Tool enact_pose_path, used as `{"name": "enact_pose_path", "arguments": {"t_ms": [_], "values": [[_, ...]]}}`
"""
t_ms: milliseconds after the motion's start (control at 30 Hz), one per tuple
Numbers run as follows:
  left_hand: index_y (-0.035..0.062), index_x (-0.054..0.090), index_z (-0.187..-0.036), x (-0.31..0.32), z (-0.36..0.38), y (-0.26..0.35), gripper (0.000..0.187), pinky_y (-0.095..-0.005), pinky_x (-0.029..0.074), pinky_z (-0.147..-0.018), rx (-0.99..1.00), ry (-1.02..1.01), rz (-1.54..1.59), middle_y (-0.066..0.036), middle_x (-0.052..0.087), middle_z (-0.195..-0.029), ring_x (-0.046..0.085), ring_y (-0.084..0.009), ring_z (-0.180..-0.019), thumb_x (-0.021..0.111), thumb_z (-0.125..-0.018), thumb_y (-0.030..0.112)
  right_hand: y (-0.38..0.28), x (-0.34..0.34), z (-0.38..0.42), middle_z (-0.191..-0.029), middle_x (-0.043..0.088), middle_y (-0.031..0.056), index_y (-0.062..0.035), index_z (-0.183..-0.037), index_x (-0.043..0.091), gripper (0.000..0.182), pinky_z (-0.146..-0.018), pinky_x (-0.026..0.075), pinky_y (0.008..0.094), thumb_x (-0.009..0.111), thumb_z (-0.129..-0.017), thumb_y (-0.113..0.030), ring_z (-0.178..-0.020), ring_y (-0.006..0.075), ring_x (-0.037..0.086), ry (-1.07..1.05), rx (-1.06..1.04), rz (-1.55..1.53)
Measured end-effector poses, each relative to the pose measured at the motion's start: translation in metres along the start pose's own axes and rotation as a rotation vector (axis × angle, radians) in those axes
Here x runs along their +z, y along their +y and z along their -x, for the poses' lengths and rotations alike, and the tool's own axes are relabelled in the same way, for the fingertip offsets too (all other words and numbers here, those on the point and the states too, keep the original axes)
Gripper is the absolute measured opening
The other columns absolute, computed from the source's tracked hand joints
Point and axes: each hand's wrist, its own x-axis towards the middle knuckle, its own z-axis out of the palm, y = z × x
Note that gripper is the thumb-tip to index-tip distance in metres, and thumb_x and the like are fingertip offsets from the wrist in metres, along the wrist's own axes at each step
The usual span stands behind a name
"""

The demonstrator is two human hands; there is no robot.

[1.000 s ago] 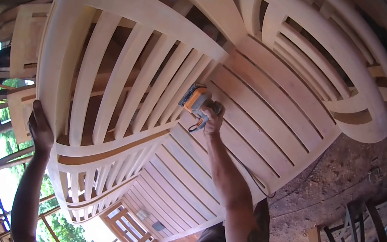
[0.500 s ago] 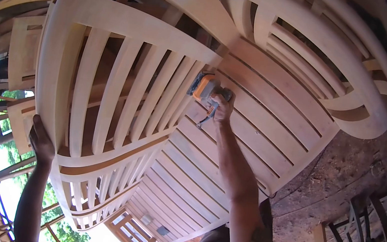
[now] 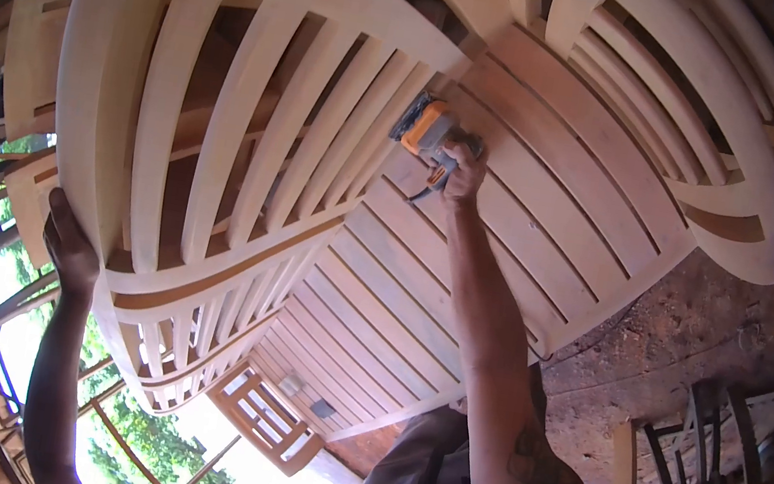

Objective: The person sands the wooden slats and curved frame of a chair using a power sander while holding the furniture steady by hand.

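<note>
My right hand [image 3: 464, 171] is closed around an orange and grey electric sander [image 3: 428, 130]. The sander's dark pad faces the last slats of a pale wooden bench backrest [image 3: 167, 126] and seems to touch them. Below the sander spreads the bench's slatted seat [image 3: 516, 192]. My left hand [image 3: 73, 245] grips the outer edge of the backrest's top rail, at the left; its fingers lie along the far side and are partly hidden.
A curved slatted armrest [image 3: 716, 208] rises at the upper right. Two small flat pieces [image 3: 322, 408] lie on the seat's far end, near the other armrest [image 3: 263, 420]. Dark chair frames [image 3: 704, 444] stand on the brown ground [image 3: 657, 325]. More wooden parts stand behind the backrest.
The view has shifted, so the backrest and my left hand appear further left and higher. My right hand and the sander appear slightly higher and further right, still by the end slats.
</note>
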Motion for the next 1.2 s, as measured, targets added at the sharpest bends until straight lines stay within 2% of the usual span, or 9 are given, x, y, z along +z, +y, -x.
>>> {"name": "enact_pose_path", "arguments": {"t_ms": [67,167,267,367,467,567,867,1100,1200], "values": [[-0.0036,0.063,-0.113,0.0,-0.003,-0.002,0.05,-0.0474,0.054,-0.073,0.087,0.023,-0.073,-0.025,0.07,-0.095,0.069,-0.0388,-0.081,0.028,-0.116,0.032,0.014,-0.003,0.01,-0.095,0.063,0.0097,-0.0085,-0.123,0.047,0.058,-0.053,0.053,0.0361,0.074,-0.073,-0.01,-0.069,0.0202,0.062,-0.001,0.048,-0.01],[-0.0034,0.062,-0.118,0.001,-0.004,0.02,0.044,-0.0458,0.055,-0.072,-0.037,0.029,0.088,-0.024,0.07,-0.095,0.07,-0.0383,-0.083,0.031,-0.116,0.027,0.031,-0.007,0.04,-0.083,0.062,0.0081,-0.0076,-0.106,0.056,0.033,-0.052,0.053,0.0366,0.07,-0.078,-0.018,-0.064,0.0224,0.062,-0.084,0.102,-0.027],[-0.003,0.059,-0.126,0.002,-0.005,-0.002,0.039,-0.046,0.056,-0.072,0.324,0.067,-0.192,-0.024,0.07,-0.095,0.07,-0.0387,-0.085,0.033,-0.116,0.024,0.033,-0.013,0.078,-0.084,0.063,0.0072,-0.0107,-0.104,0.06,0.03,-0.054,0.053,0.0384,0.069,-0.08,-0.026,-0.063,0.0244,0.062,-0.027,0.202,-0.064],[-0.0017,0.059,-0.127,0.0,-0.006,0.01,0.044,-0.0458,0.054,-0.077,-0.07,-0.012,0.071,-0.023,0.07,-0.101,0.069,-0.037,-0.085,0.031,-0.117,0.031,0.004,-0.005,0.119,-0.089,0.067,0.0077,-0.0145,-0.104,0.061,0.029,-0.057,0.056,0.0423,0.07,-0.082,-0.032,-0.066,0.0264,0.066,0.011,0.285,-0.146],[-0.004,0.06,-0.125,0.003,-0.007,-0.033,0.046,-0.0475,0.054,-0.074,0.36,0.094,-0.346,-0.025,0.07,-0.102,0.068,-0.0399,-0.085,0.031,-0.117,0.031,-0.038,-0.007,0.147,-0.093,0.07,0.0083,-0.0171,-0.103,0.063,0.024,-0.058,0.057,0.0436,0.069,-0.086,-0.033,-0.07,0.0274,0.069,-0.082,0.291,-0.236],[-0.0054,0.065,-0.115,0.006,-0.004,-0.011,0.057,-0.0494,0.051,-0.072,0.148,0.061,-0.191,-0.026,0.07,-0.091,0.068,-0.0413,-0.081,0.031,-0.116,0.041,-0.074,-0.016,0.153,-0.097,0.073,0.0077,-0.0186,-0.103,0.063,0.02,-0.061,0.061,0.043,0.068,-0.089,-0.032,-0.074,0.0267,0.072,-0.273,0.285,-0.321],[-0.0046,0.066,-0.105,0.005,-0.003,0.029,0.057,-0.0505,0.049,-0.068,-0.063,0.041,0.068,-0.029,0.069,-0.085,0.067,-0.0441,-0.074,0.031,-0.116,0.039,-0.076,-0.007,0.037,-0.091,0.067,0.002,-0.0176,-0.11,0.062,0.026,-0.057,0.057,0.0355,0.068,-0.086,-0.026,-0.072,0.0222,0.067,-0.197,0.111,-0.133],[-0.0052,0.065,-0.105,0.005,-0.002,0.021,0.055,-0.0526,0.048,-0.068,-0.003,0.022,0.065,-0.029,0.068,-0.085,0.065,-0.047,-0.074,0.029,-0.116,0.035,-0.072,0.007,-0.053,-0.085,0.066,0.0051,-0.0133,-0.1,0.062,0.023,-0.057,0.055,0.0367,0.067,-0.082,-0.026,-0.072,0.025,0.067,-0.144,0.118,-0.044],[-0.0057,0.065,-0.106,0.006,-0.003,0.004,0.053,-0.0526,0.049,-0.069,0.234,0.07,-0.14,-0.029,0.068,-0.088,0.065,-0.047,-0.076,0.029,-0.117,0.032,-0.074,0.008,-0.077,-0.085,0.066,0.0066,-0.0113,-0.099,0.061,0.022,-0.056,0.054,0.0363,0.067,-0.083,-0.026,-0.07,0.0255,0.067,-0.163,0.06,0.088]]}}
